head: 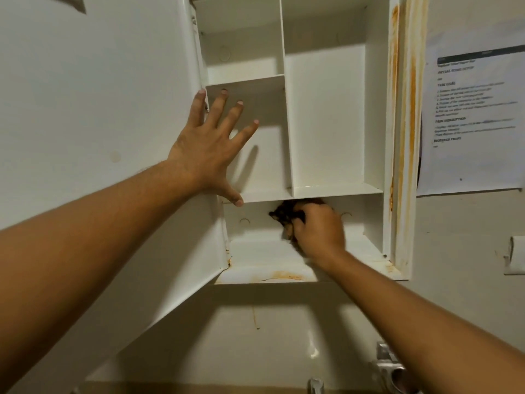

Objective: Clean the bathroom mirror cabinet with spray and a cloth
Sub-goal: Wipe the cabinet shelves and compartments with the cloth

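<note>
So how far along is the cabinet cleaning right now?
Done: the door is open and the upper shelves look mostly white. In hand: the right hand grips a dark cloth inside the bottom compartment, while the left hand is spread by the door's edge. Left: orange stains on the bottom ledge and the right frame.

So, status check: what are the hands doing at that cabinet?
Left hand open, spread by white cabinet door. Right hand grips dark crumpled cloth in bottom compartment. Nothing blocking.
</note>
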Demonstrator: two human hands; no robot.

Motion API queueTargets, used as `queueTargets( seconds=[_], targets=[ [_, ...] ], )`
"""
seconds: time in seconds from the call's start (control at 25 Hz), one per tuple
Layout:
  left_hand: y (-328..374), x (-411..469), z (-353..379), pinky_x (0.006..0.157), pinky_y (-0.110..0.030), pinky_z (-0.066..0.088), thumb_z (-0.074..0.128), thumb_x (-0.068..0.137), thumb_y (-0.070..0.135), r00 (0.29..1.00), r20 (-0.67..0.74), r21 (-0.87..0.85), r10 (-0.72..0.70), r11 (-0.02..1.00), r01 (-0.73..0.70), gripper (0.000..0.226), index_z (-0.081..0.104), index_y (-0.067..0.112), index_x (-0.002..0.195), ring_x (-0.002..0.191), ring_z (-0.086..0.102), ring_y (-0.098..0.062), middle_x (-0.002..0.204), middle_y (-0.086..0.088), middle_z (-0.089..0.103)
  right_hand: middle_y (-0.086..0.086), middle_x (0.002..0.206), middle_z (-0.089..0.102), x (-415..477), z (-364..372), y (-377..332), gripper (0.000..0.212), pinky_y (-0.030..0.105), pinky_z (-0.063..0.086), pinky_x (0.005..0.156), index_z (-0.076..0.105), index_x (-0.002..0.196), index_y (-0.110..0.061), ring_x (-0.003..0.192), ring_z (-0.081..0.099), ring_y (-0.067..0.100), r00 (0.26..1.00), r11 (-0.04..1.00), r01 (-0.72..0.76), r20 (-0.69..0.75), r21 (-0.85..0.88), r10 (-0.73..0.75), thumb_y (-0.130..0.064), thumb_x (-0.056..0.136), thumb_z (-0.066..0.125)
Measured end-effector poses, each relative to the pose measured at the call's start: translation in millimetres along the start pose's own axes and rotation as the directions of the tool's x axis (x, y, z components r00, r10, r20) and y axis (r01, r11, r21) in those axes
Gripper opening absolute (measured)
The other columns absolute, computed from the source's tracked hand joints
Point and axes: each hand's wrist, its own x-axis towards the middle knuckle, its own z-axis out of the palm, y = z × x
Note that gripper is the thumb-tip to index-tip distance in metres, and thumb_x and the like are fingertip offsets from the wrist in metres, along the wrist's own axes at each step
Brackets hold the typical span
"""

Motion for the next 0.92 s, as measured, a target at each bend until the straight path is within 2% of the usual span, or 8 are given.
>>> queueTargets(
  seconds=[0.12, 0.28, 0.4, 0.48, 0.56, 0.64, 0.72, 0.92],
  targets=[
    [0, 0, 2, 0.119, -0.071, 0.0, 0.033, 0.046, 0.11, 1.0, 0.004, 0.006, -0.028, 1.0, 0.028, 0.153, -0.017, 0.024, 0.162, 0.153, -0.016, -0.05, 0.17, -0.02, -0.011, -0.003, 0.085, 0.07, 7, 42, -55, 0.019, 0.028, 0.049, 0.06, 0.075, 0.101, -0.018, 0.069, 0.063, 0.015, 1.0, 0.987, -0.012, 0.013, 0.157, 0.01, -0.008, 0.093, 0.061],
    [1, 2, 6, 0.119, -0.072, 0.001, 0.029, 0.046, 0.111, 1.0, -0.005, 0.033, -0.023, 0.999, 0.023, 0.151, -0.016, 0.024, 0.162, 0.153, -0.016, -0.05, 0.17, -0.02, -0.011, 0.001, 0.084, 0.059, 14, 76, -84, 0.013, 0.032, 0.043, 0.062, 0.064, 0.105, -0.013, 0.08, 0.065, 0.027, 0.98, 0.989, 0.125, 0.143, 0.08, -0.135, -0.008, 0.095, 0.058],
    [2, 1, 4, 0.119, -0.072, 0.0, 0.029, 0.047, 0.111, 1.0, 0.008, 0.033, -0.025, 0.999, 0.024, 0.15, -0.015, 0.025, 0.162, 0.153, -0.015, -0.049, 0.17, -0.019, -0.01, 0.003, 0.091, 0.062, 20, 67, -69, 0.02, 0.034, 0.042, 0.063, 0.063, 0.112, -0.015, 0.083, 0.063, 0.028, 0.854, 0.876, 0.467, 0.322, -0.125, -0.409, -0.008, 0.094, 0.062],
    [1, 0, 3, 0.119, -0.072, 0.0, 0.026, 0.047, 0.111, 1.0, 0.001, 0.035, -0.018, 0.999, 0.018, 0.15, -0.014, 0.025, 0.162, 0.154, -0.014, -0.049, 0.17, -0.019, -0.008, 0.003, 0.089, 0.061, 18, 59, -72, 0.017, 0.036, 0.043, 0.064, 0.068, 0.11, -0.012, 0.08, 0.059, 0.026, 0.77, 0.779, 0.582, 0.465, -0.231, -0.437, -0.007, 0.094, 0.063],
    [1, -1, 0, 0.119, -0.072, 0.0, 0.024, 0.047, 0.111, 1.0, 0.017, 0.036, -0.012, 0.999, 0.011, 0.149, -0.015, 0.025, 0.162, 0.154, -0.014, -0.048, 0.171, -0.019, -0.007, 0.002, 0.084, 0.062, 24, 47, -83, 0.01, 0.035, 0.047, 0.063, 0.07, 0.102, -0.01, 0.073, 0.058, 0.022, 0.692, 0.75, 0.627, 0.594, -0.211, -0.411, -0.007, 0.095, 0.064],
    [1, -3, 2, 0.118, -0.072, -0.001, 0.023, 0.048, 0.111, 1.0, 0.023, 0.038, -0.016, 0.999, 0.015, 0.149, -0.016, 0.024, 0.162, 0.154, -0.014, -0.048, 0.171, -0.019, -0.007, 0.004, 0.086, 0.069, 36, 28, -82, 0.007, 0.033, 0.051, 0.06, 0.07, 0.095, -0.011, 0.072, 0.062, 0.02, 0.641, 0.852, 0.51, 0.713, -0.12, -0.284, -0.008, 0.095, 0.063],
    [0, -2, 4, 0.118, -0.073, -0.002, 0.023, 0.048, 0.111, 1.0, 0.012, 0.046, -0.011, 0.999, 0.01, 0.149, -0.015, 0.024, 0.162, 0.154, -0.014, -0.048, 0.171, -0.019, -0.006, 0.004, 0.089, 0.066, 42, 16, -66, 0.007, 0.031, 0.047, 0.06, 0.066, 0.092, -0.014, 0.077, 0.062, 0.022, 0.665, 0.94, 0.341, 0.712, -0.021, -0.225, -0.013, 0.096, 0.061],
    [-1, 1, 9, 0.118, -0.073, 0.001, 0.022, 0.049, 0.111, 1.0, -0.024, 0.035, 0.007, 0.999, -0.006, 0.148, -0.012, 0.024, 0.163, 0.155, -0.009, -0.048, 0.171, -0.019, -0.002, 0.009, 0.116, 0.065, -3, 55, -52, 0.023, 0.04, 0.042, 0.096, 0.064, 0.115, -0.017, 0.108, 0.057, 0.03, 0.797, 0.888, 0.451, 0.489, -0.091, -0.355, -0.027, 0.097, 0.053]
  ],
)
